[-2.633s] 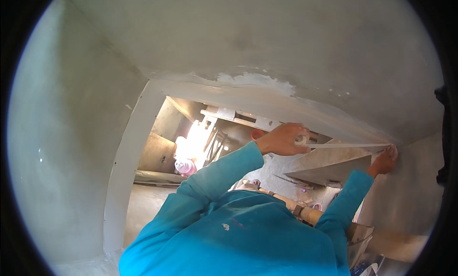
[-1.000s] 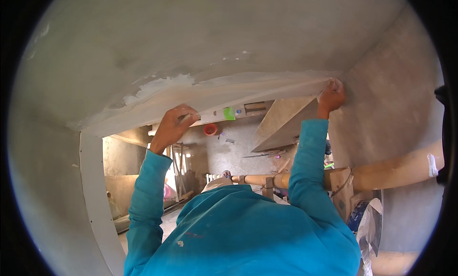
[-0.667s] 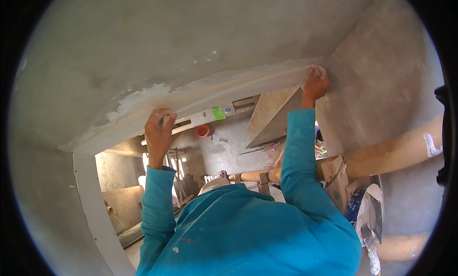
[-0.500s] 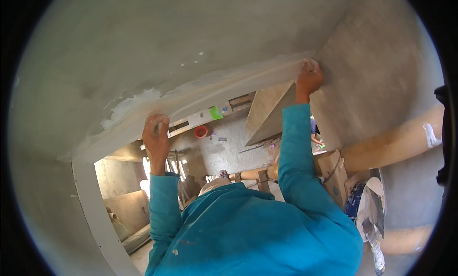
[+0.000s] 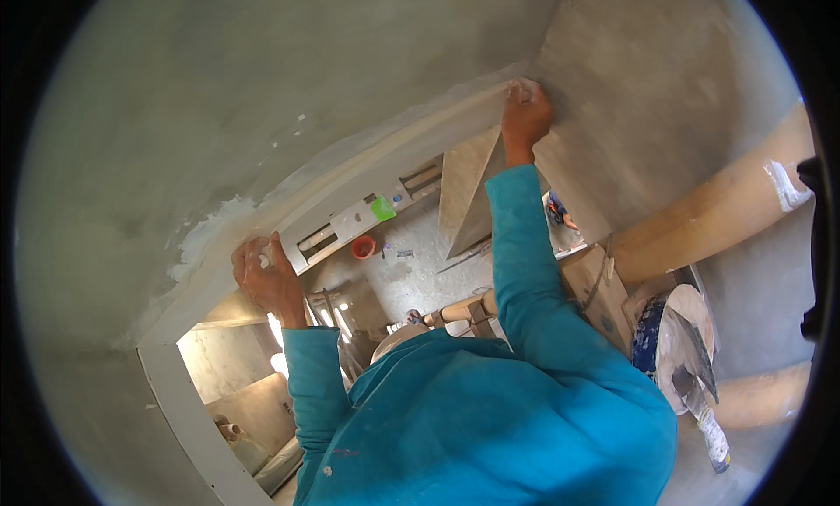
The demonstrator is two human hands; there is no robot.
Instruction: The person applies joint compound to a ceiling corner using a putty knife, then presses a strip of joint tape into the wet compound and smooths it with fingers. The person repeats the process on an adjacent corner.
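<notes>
My left hand (image 5: 267, 278) is up at the lower edge of the grey plastered wall (image 5: 289, 59), its fingers curled together beside a patch of wet white filler (image 5: 210, 235). Farther right, my right hand (image 5: 528, 116) is pinched closed near the corner where two walls meet. A pale band (image 5: 385, 151) runs along the wall's edge from one hand to the other; whether it is a loose strip or only smoothed filler, I cannot tell. Whitish residue coats the fingertips of both hands, and anything small between them is hidden.
At right a thick tan pole (image 5: 700, 221) crosses beside a bucket (image 5: 649, 335) with a plaster-covered blade and tool on top. Far below are a red bucket (image 5: 363, 247), a green piece (image 5: 382, 209) on a board, and part of another person (image 5: 560, 213). A white-framed opening (image 5: 188, 410) is at left.
The view has shifted and tilted, so both hands sit farther left in it. My left hand has turned, its fingers now more curled toward the edge. The right hand keeps its pinch by the corner.
</notes>
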